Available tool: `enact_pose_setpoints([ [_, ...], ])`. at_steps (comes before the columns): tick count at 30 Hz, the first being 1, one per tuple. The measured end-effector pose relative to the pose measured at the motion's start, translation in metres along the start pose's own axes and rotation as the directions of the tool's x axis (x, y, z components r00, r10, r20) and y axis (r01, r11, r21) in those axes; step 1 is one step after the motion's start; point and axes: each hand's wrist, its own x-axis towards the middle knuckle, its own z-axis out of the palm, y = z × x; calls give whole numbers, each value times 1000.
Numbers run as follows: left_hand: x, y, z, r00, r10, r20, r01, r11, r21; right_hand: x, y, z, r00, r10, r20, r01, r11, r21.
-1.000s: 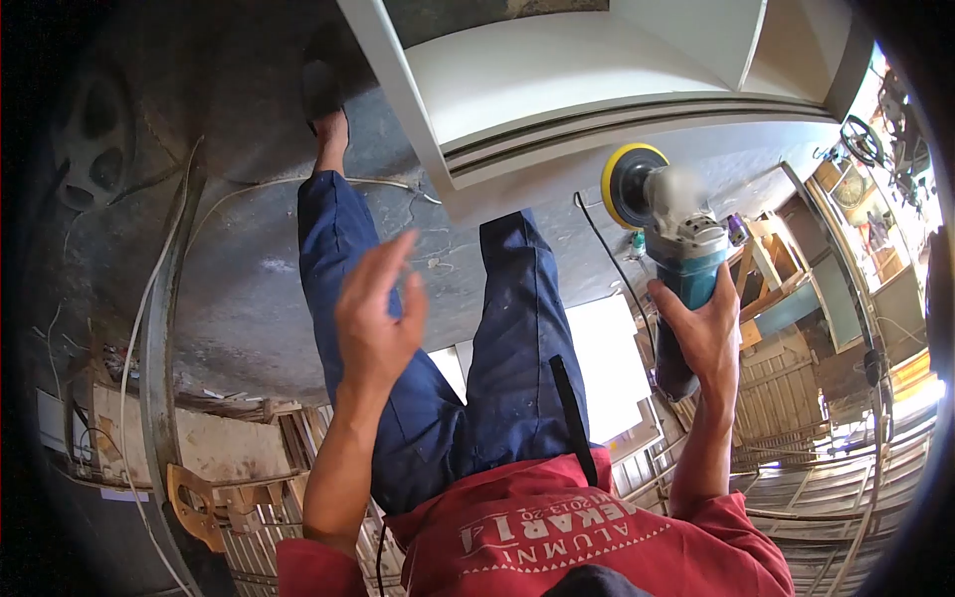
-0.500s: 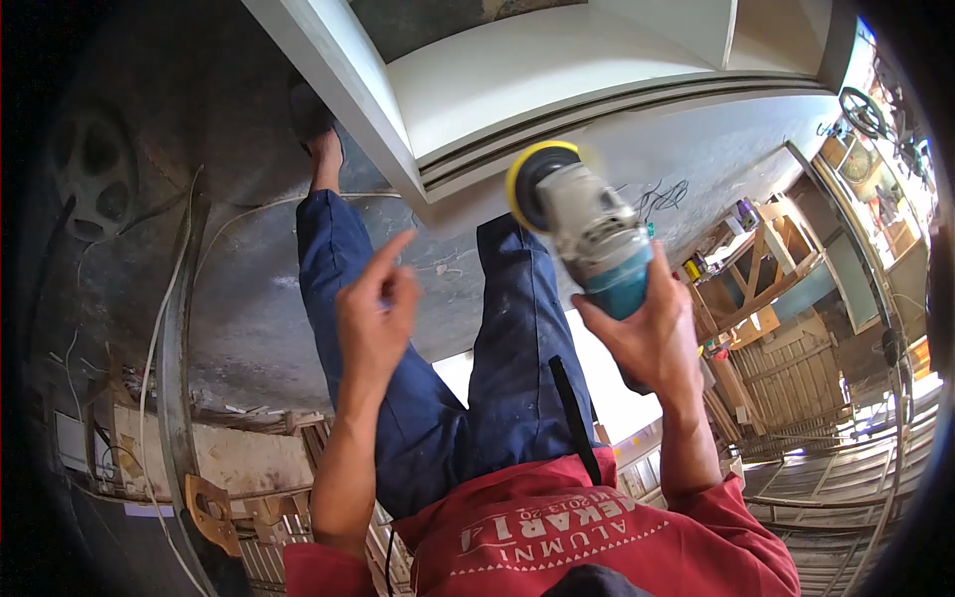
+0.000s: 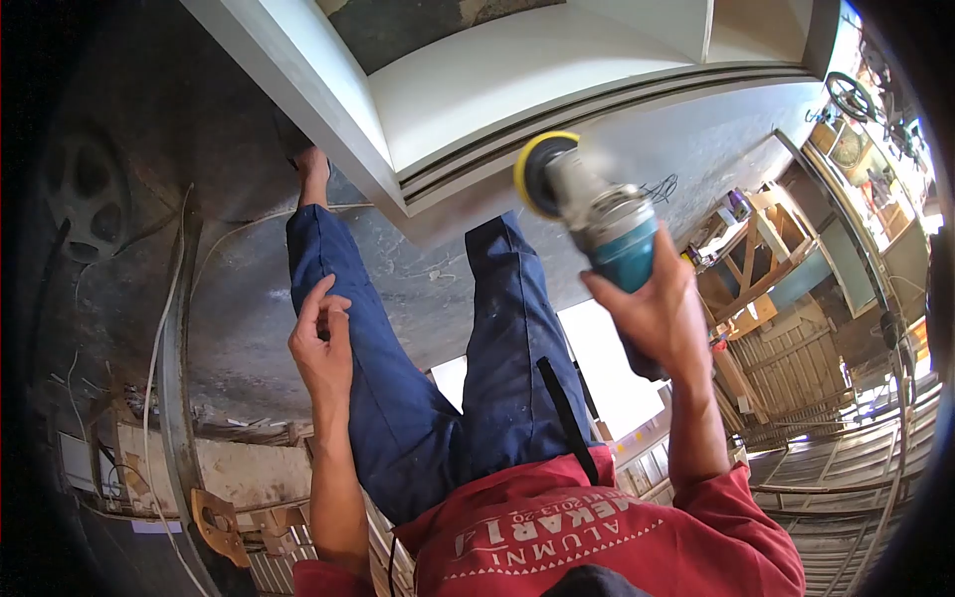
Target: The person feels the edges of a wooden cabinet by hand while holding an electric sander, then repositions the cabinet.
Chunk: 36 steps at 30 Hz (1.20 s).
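Observation:
My right hand (image 3: 657, 308) is wrapped round the teal and grey body of a power polisher (image 3: 622, 244). The tool's round pad (image 3: 542, 174), black with a yellow rim, is tilted up beside the edge of a white cabinet (image 3: 477, 109). Whether the pad touches the cabinet is hard to tell. Over the blue trouser leg on the left, my left hand (image 3: 323, 338) is raised with its fingers loosely bent and apart, holding nothing.
A metal beam (image 3: 177, 378) and a pale cable (image 3: 151, 378) run down the left side. Wooden frames (image 3: 761, 244) stand at the right. A wheel-shaped object (image 3: 90, 199) lies at the far left. A curved wooden piece (image 3: 219, 527) is at the lower left.
The polisher and my right hand have moved left along the cabinet since the first frame. My left hand has moved left and down. The cabinet corner appears further left in view.

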Motion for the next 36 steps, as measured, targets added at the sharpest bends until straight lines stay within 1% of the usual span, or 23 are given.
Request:
enact_pose_setpoints([
  [1,0,6,6,999,48,-6,-48,999,18,4,3,-9,999,27,-38,-28,999,-26],
  [2,0,11,12,995,97,-10,-97,995,37,9,6,-21,993,112,-42,-113,994,-9],
  [4,3,25,24,990,138,21,-139,987,78,14,18,-35,982,157,-107,-159,987,-17],
  [5,5,42,34,965,252,78,-258,963,80,14,29,-40,980,152,-127,-148,988,42],
  [6,6,56,46,923,361,135,-373,925,78,10,34,-44,975,150,-167,-142,988,61],
  [8,12,77,74,845,490,216,-518,849,102,-1,51,-49,972,180,-151,-160,978,137],
  [9,18,90,92,799,570,193,-600,781,177,-10,59,-50,971,179,-156,-155,975,157],
  [10,25,103,110,741,648,177,-670,698,252,-20,66,-48,971,183,-154,-146,963,226],
  [12,38,110,149,804,566,181,-577,669,470,-42,78,-49,972,195,-132,-138,926,352],
  [13,46,113,165,792,583,181,-589,649,483,-52,85,-47,971,203,-129,-137,908,396],
  [15,63,126,195,758,598,261,-645,626,439,-71,95,-48,967,228,-110,-145,853,501],
  [16,68,138,208,747,610,264,-655,606,451,-80,104,-48,968,222,-117,-131,844,521],
  [18,73,161,228,688,641,340,-725,598,341,-98,124,-45,970,217,-110,-114,805,582],
  [22,70,169,240,653,682,329,-756,559,340,-133,157,-50,963,240,-122,-110,765,635],
  [24,69,155,223,587,713,383,-804,459,378,-152,169,-55,958,215,-192,-42,763,645],
  [25,68,148,217,581,728,364,-806,452,383,-162,175,-59,957,210,-201,-30,759,650],
  [27,52,153,197,672,643,369,-734,511,447,-180,186,-65,952,190,-238,19,745,667],
  [29,38,145,172,818,425,388,-576,608,547,-192,192,-66,948,152,-278,88,717,692],
  [30,45,115,159,775,493,395,-629,545,554,-200,193,-71,946,120,-300,133,701,700],
  [31,31,108,138,811,444,381,-583,560,589,-209,193,-72,948,154,-277,129,608,783],
  [32,27,92,114,807,431,404,-590,554,588,-216,194,-73,952,183,-244,121,507,854],
  [34,11,69,65,854,361,375,-520,628,579,-223,201,-71,949,181,-258,170,394,903],
  [36,2,47,12,873,205,442,-460,646,609,-232,196,-69,944,168,-284,231,277,933],
])
